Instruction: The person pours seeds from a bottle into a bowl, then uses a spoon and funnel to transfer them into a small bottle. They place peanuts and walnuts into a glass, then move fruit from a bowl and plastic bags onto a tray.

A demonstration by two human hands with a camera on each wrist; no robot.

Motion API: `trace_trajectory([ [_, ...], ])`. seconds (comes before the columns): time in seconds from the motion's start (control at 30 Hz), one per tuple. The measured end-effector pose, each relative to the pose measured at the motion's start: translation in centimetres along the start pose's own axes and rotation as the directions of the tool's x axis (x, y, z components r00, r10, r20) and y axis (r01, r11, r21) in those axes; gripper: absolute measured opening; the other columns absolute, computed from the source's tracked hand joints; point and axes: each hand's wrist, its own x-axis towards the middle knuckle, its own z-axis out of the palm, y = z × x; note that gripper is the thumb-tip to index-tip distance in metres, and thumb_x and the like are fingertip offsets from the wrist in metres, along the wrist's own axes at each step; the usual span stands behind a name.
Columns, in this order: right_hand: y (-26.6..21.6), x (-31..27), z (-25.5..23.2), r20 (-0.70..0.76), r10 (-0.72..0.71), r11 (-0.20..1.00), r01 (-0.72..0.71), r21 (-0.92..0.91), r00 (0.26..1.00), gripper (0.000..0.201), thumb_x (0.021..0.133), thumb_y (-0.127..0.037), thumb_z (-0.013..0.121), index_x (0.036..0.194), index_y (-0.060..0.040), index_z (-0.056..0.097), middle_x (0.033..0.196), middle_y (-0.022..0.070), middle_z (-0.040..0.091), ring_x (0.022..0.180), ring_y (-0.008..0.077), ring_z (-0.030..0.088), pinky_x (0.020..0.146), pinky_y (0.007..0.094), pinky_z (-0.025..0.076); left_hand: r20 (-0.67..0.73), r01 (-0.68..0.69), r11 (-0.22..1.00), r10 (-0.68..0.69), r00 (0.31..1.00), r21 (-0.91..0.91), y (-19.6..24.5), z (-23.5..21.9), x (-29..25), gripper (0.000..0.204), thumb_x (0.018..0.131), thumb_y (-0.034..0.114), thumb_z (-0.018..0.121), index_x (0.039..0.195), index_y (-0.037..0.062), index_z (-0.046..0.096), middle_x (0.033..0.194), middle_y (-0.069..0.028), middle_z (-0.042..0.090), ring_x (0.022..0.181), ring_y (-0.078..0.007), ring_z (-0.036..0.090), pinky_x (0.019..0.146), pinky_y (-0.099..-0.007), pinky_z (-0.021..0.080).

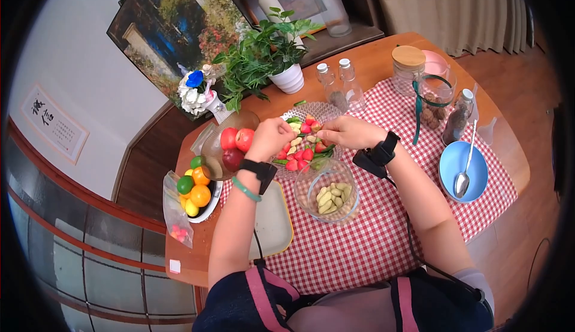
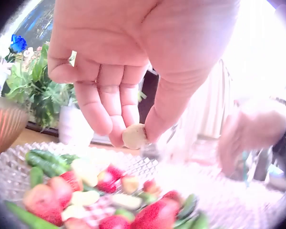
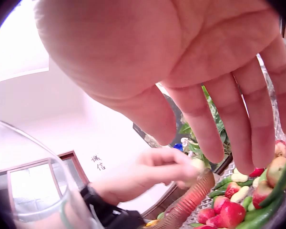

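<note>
My left hand (image 1: 271, 139) is raised over the left side of a clear textured glass plate (image 1: 329, 112). Between its thumb and fingertips it pinches a pale peanut (image 2: 134, 136), seen nearly end-on in the left wrist view. Over the plate's right side hovers my right hand (image 1: 353, 133), fingers loosely extended and thumb apart, holding nothing in the right wrist view. Strawberries (image 1: 291, 165), long green vegetables (image 3: 264, 217) and several peanuts (image 3: 239, 194) lie mixed on the plate. Closer to me stands a clear glass bowl (image 1: 304, 195) with a pile of peanuts (image 1: 333, 197) inside.
Left of the plate are a bowl of red fruit (image 1: 229, 139), a plate of citrus (image 1: 200, 196) and a pale tray (image 1: 272, 224). Bottles (image 1: 346, 83) and a potted plant (image 1: 288, 79) stand behind. A blue bowl (image 1: 446, 176) with a spoon (image 1: 461, 184) sits right, near jars.
</note>
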Motion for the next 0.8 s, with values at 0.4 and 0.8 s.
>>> trace_trajectory([
  [0.4, 2.4, 0.4, 0.6, -0.111, 0.178, 0.983, -0.182, -0.031, 0.978, 0.025, 0.087, -0.023, 0.061, 0.092, -0.0005, 0.068, 0.083, 0.0153, 0.068, 0.081, 0.0265, 0.066, 0.074, 0.0369, 0.050, 0.171, -0.160, 0.945, 0.215, 0.962, -0.287, 9.0, -3.6, -6.7, 0.018, 0.085, 0.017, 0.067, 0.093, 0.0008, 0.069, 0.077, -0.0004, 0.068, 0.068, -0.0070, 0.060, 0.062, -0.0239, 0.047],
  [0.8, 3.0, 0.5, 0.7, -0.106, 0.149, 0.986, -0.156, -0.060, 0.983, 0.024, 0.084, -0.023, 0.061, 0.090, -0.0015, 0.068, 0.080, 0.0160, 0.067, 0.077, 0.0282, 0.065, 0.072, 0.0378, 0.050, 0.076, 0.005, 0.890, -0.045, 0.996, 0.457, -3.0, 4.1, 2.4, 0.020, 0.072, 0.023, 0.073, 0.084, 0.0069, 0.071, 0.081, -0.0138, 0.068, 0.079, -0.0288, 0.066, 0.073, -0.0385, 0.052],
])
